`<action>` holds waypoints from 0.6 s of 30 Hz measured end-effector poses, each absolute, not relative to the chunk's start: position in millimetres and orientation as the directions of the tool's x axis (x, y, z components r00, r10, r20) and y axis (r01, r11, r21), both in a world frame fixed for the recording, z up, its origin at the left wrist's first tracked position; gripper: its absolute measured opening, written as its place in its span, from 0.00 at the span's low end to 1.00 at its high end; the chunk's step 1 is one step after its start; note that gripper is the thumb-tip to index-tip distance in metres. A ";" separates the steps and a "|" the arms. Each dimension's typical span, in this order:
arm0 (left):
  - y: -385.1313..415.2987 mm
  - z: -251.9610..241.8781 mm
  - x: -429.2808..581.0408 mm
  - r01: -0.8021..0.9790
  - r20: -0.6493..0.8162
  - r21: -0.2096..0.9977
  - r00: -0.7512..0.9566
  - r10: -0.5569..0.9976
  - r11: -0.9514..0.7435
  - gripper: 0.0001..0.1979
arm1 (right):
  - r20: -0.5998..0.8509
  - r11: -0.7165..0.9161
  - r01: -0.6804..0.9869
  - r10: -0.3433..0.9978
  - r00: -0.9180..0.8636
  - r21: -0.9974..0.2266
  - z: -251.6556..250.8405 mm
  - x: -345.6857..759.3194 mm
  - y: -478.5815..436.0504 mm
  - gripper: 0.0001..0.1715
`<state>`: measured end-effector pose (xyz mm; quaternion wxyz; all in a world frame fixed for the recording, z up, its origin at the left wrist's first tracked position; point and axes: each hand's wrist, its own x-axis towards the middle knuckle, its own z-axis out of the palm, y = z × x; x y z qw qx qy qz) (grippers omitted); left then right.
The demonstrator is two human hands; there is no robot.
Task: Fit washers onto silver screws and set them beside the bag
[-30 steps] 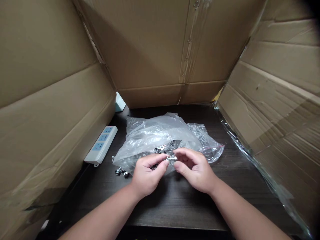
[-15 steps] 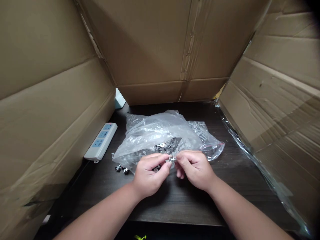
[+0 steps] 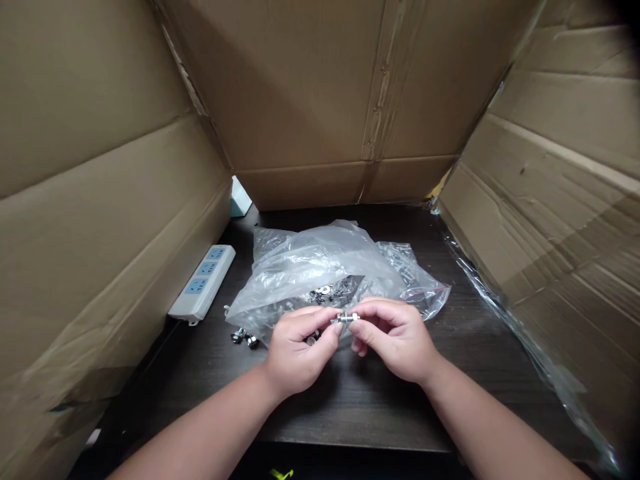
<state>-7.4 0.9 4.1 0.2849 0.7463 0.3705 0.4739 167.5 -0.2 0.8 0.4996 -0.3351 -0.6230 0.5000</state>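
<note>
Both grips are pinched narrow on one small metal bolt [image 3: 347,317]. Your left hand [image 3: 295,353] pinches its left end between thumb and forefinger, and your right hand [image 3: 395,340] pinches the right end the same way, with the other fingers curled under. The bolt lies level between the two sets of fingertips, held just above the near edge of the bag [image 3: 320,267]. You cannot tell from this view whether a nut sits on it; it is too small.

The clear bag lies crumpled on the dark surface [image 3: 350,413] at 12 o'clock from your hands, with more dark and silver hardware showing through it just beyond your fingertips. Two loose bolts [image 3: 244,338] lie on the surface at 9 o'clock from your left hand, just beside the bag's corner. A white power strip [image 3: 203,281] lies at 10 o'clock along the left cardboard wall [image 3: 100,200]. Cardboard also stands at 12 and 3 o'clock, with plastic film [image 3: 500,307] along the foot of the right wall.

Compared with half a second ago, your right fingers have spread a little along the bolt and the hand sits slightly further to 3 o'clock, so more of the bolt shows. Your left hand has barely moved. The bag, the loose bolts and the strip lie where they were.
</note>
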 end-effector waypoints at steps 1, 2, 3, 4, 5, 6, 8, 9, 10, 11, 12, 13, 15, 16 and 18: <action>0.9 4.7 -7.5 0.296 0.525 0.748 0.285 0.802 -0.594 0.08 | 0.271 0.267 -0.054 0.917 -0.293 -0.962 1.1 168.2 0.0 0.10; 1.1 5.1 -7.7 0.303 0.544 0.728 0.291 0.787 -0.615 0.08 | 0.248 0.253 -0.027 0.916 -0.315 -0.967 0.8 169.3 0.3 0.15; 1.4 5.2 -7.9 0.307 0.557 0.716 0.291 0.778 -0.627 0.09 | 0.223 0.234 -0.009 0.915 -0.335 -0.972 0.1 170.7 0.6 0.19; 1.8 5.1 -8.2 0.309 0.561 0.714 0.285 0.777 -0.629 0.08 | 0.201 0.212 -0.005 0.916 -0.348 -0.977 -1.0 172.3 1.1 0.22; 2.2 4.7 -8.5 0.310 0.555 0.722 0.273 0.785 -0.618 0.08 | 0.186 0.193 -0.013 0.918 -0.349 -0.981 -2.2 173.9 1.5 0.23; 2.6 4.0 -8.8 0.310 0.540 0.740 0.254 0.802 -0.596 0.08 | 0.180 0.180 -0.031 0.923 -0.340 -0.983 -3.3 175.3 1.9 0.21; 3.5 2.4 -9.6 0.296 0.484 0.799 0.201 0.852 -0.524 0.07 | 0.196 0.180 -0.080 0.930 -0.310 -0.980 -4.9 176.5 2.2 0.15; 3.8 1.6 -9.9 0.282 0.450 0.829 0.176 0.875 -0.483 0.08 | 0.215 0.192 -0.105 0.930 -0.299 -0.976 -5.1 176.3 2.2 0.16; 3.9 1.1 -10.1 0.266 0.418 0.854 0.161 0.894 -0.447 0.08 | 0.236 0.206 -0.129 0.926 -0.295 -0.970 -5.0 175.4 2.0 0.18; 4.0 0.8 -10.2 0.252 0.392 0.872 0.155 0.907 -0.420 0.08 | 0.258 0.224 -0.148 0.922 -0.290 -0.963 -4.6 174.2 1.7 0.19; 3.9 0.8 -10.0 0.245 0.376 0.881 0.157 0.913 -0.405 0.08 | 0.278 0.241 -0.158 0.917 -0.286 -0.958 -4.0 172.7 1.3 0.17; 3.8 1.2 -9.7 0.244 0.374 0.881 0.163 0.913 -0.405 0.08 | 0.294 0.258 -0.159 0.914 -0.280 -0.953 -3.1 171.2 0.9 0.14; 3.5 2.5 -8.7 0.259 0.403 0.860 0.185 0.896 -0.440 0.07 | 0.304 0.273 -0.149 0.915 -0.265 -0.951 -0.6 169.1 0.2 0.08; 3.4 3.1 -8.2 0.271 0.430 0.840 0.195 0.881 -0.470 0.07 | 0.299 0.270 -0.139 0.918 -0.262 -0.953 0.9 168.7 0.0 0.07; 3.4 3.8 -7.5 0.297 0.493 0.789 0.218 0.842 -0.538 0.07 | 0.287 0.272 -0.091 0.918 -0.275 -0.958 3.6 169.6 0.2 0.06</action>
